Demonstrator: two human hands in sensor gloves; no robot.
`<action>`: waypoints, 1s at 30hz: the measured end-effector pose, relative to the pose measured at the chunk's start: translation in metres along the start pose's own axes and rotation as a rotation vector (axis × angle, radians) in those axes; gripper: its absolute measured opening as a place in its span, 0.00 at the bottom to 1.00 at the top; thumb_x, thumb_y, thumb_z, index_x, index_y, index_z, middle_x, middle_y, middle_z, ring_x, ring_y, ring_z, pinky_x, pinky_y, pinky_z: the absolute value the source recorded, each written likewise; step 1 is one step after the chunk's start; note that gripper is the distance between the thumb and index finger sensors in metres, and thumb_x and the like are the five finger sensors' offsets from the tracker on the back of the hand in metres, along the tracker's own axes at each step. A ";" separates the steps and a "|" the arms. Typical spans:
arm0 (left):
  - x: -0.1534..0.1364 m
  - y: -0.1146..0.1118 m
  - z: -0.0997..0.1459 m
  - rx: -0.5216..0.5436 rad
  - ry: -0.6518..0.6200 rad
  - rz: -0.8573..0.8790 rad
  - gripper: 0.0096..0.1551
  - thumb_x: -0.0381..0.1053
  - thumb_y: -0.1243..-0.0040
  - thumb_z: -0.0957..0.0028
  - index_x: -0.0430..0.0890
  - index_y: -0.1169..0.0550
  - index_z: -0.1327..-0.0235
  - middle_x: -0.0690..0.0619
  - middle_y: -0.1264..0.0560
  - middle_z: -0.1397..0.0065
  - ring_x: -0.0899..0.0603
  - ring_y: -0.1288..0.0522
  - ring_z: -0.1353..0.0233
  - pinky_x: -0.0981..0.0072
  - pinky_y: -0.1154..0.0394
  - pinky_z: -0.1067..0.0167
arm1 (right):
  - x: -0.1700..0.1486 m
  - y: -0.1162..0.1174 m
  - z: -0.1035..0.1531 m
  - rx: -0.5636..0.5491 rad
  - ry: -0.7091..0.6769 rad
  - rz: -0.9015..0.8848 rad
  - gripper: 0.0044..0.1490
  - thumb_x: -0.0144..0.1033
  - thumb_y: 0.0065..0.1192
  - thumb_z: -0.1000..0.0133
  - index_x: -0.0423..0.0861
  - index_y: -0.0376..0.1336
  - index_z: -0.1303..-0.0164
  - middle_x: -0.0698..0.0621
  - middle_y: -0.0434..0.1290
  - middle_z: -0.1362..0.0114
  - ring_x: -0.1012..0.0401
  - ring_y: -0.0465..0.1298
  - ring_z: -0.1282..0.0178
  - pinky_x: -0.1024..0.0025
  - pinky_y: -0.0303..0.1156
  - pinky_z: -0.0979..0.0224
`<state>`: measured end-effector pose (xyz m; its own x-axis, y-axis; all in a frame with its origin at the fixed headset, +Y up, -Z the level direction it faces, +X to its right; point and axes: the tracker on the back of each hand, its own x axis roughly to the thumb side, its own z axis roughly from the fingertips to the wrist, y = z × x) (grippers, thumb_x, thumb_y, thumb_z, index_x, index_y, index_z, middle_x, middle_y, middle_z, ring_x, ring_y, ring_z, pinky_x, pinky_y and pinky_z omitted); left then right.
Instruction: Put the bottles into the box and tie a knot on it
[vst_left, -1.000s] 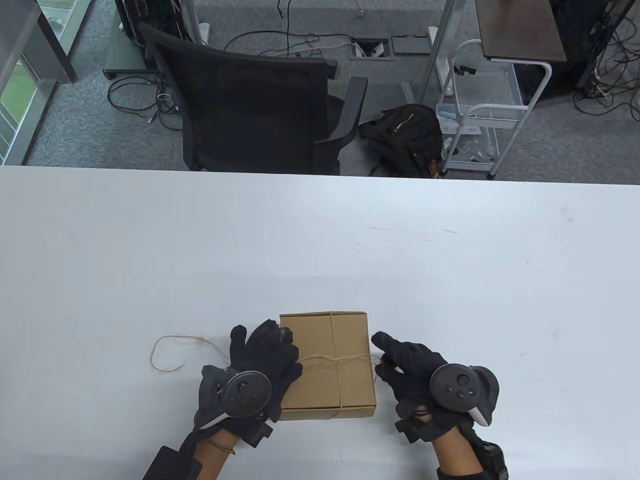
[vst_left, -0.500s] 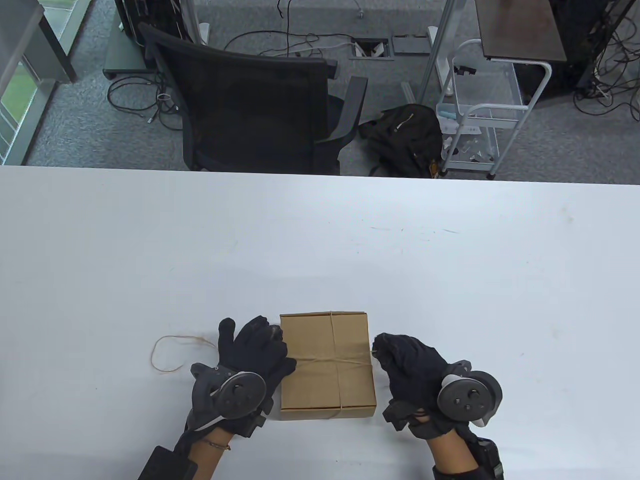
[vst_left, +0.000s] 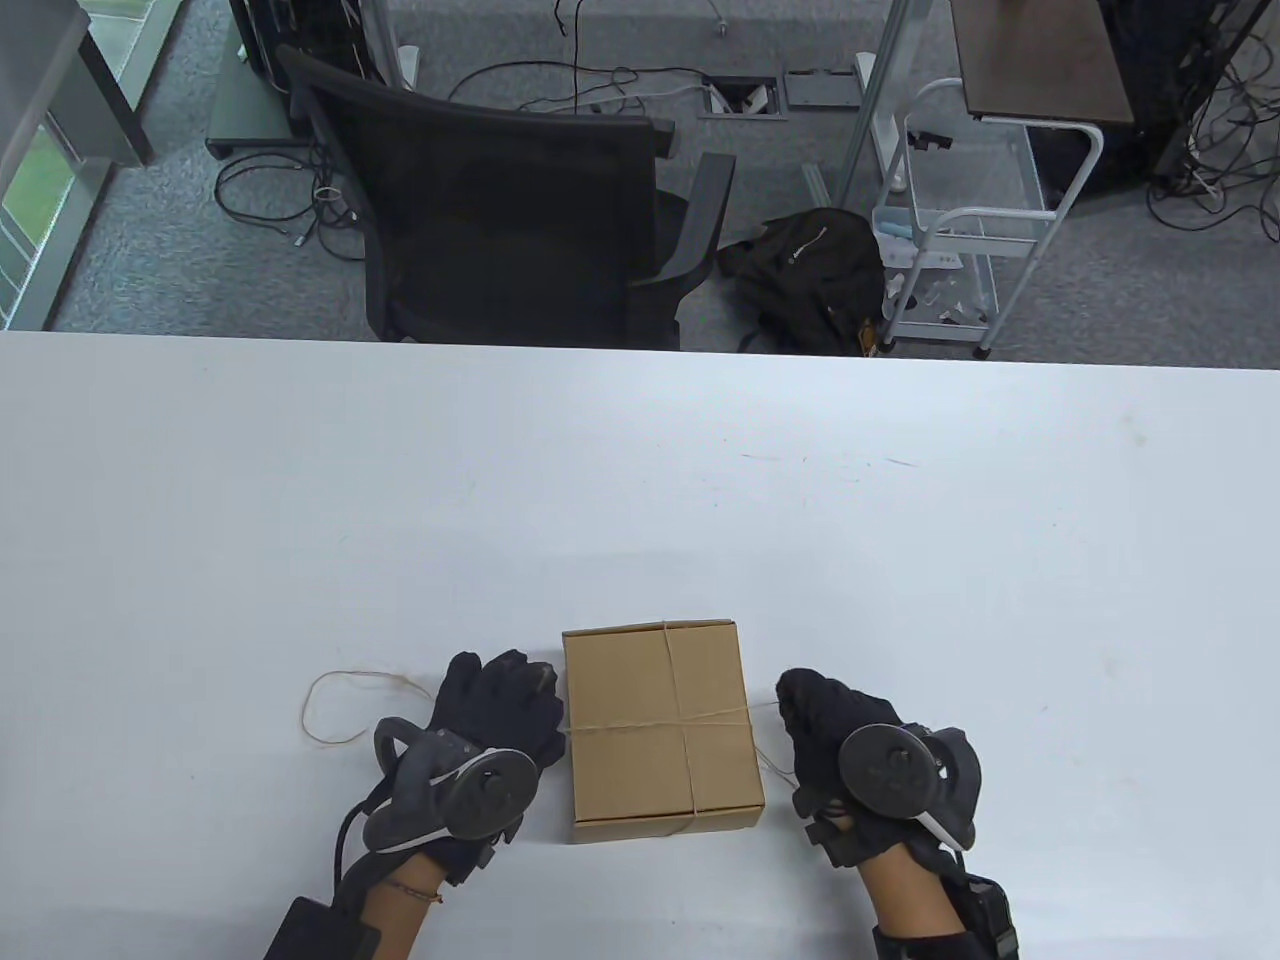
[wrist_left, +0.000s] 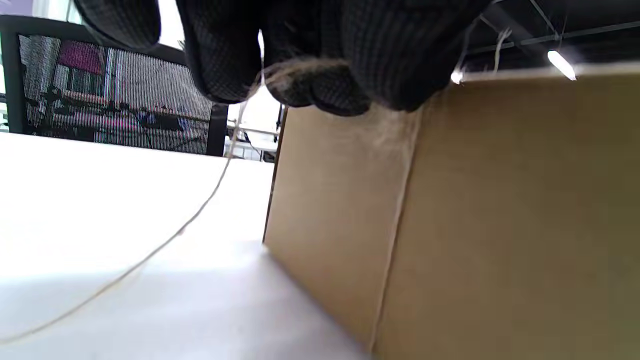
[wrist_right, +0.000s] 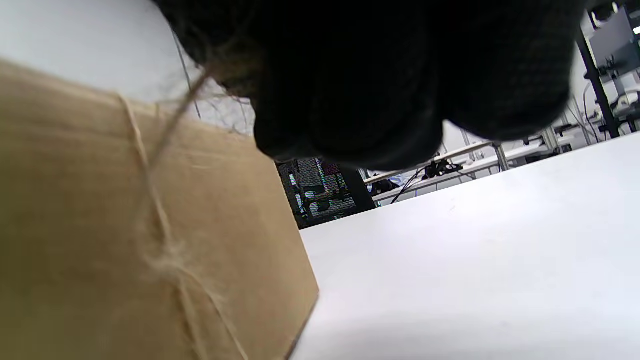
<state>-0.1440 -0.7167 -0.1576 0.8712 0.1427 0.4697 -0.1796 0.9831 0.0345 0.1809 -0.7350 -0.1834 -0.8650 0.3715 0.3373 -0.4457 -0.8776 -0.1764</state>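
**A:** What does the table look like?

**B:** A closed brown cardboard box (vst_left: 663, 728) sits on a white table (vst_left: 640, 480), near the front edge, between two hands in black gloves. Thin twine (vst_left: 655, 722) crosses the lid both ways, one strand running front to back and one side to side, meeting near the middle.

**A:** Are any bottles visible?

**B:** None. The flaps are shut, so I judge they are already packed inside, though nothing shows that directly.

**A:** What is each hand doing?

**B:** The left hand (vst_left: 495, 712) is just beside the box's left wall, its fingers curled and pinching the twine; the left wrist view shows the strand caught between the fingertips (wrist_left: 300, 75), with a loose tail trailing away across the table in a loop (vst_left: 340, 705). The right hand (vst_left: 835, 735) is just beside the right wall, clenched on the other end of the twine, which runs taut from the box edge up into its fingers in the right wrist view.

**A:** So how much is left?

**B:** Packing and wrapping look done. No finished knot is visible, so cinching and knotting the two ends appears to be what's left.
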 end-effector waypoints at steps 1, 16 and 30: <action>0.000 -0.002 -0.001 -0.029 0.002 -0.026 0.27 0.49 0.28 0.51 0.38 0.16 0.42 0.39 0.24 0.21 0.24 0.24 0.24 0.24 0.32 0.31 | 0.002 0.002 0.000 0.020 -0.009 0.024 0.25 0.33 0.62 0.49 0.36 0.72 0.46 0.42 0.83 0.57 0.53 0.82 0.62 0.51 0.80 0.53; -0.016 0.000 0.001 0.076 -0.050 0.209 0.24 0.44 0.32 0.50 0.38 0.21 0.42 0.33 0.31 0.20 0.32 0.11 0.37 0.54 0.10 0.46 | 0.008 0.014 -0.001 0.067 -0.022 0.260 0.25 0.32 0.62 0.49 0.37 0.71 0.45 0.42 0.82 0.55 0.52 0.82 0.60 0.49 0.79 0.51; -0.028 0.018 0.007 0.109 -0.001 0.189 0.31 0.59 0.29 0.53 0.44 0.18 0.40 0.52 0.09 0.66 0.51 0.15 0.84 0.67 0.17 0.86 | 0.007 0.012 -0.001 0.071 -0.007 0.248 0.25 0.32 0.62 0.48 0.37 0.71 0.44 0.41 0.82 0.54 0.51 0.82 0.59 0.48 0.79 0.50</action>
<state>-0.1751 -0.7039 -0.1638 0.8169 0.3230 0.4779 -0.3880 0.9207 0.0410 0.1693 -0.7430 -0.1844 -0.9441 0.1405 0.2982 -0.2028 -0.9608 -0.1892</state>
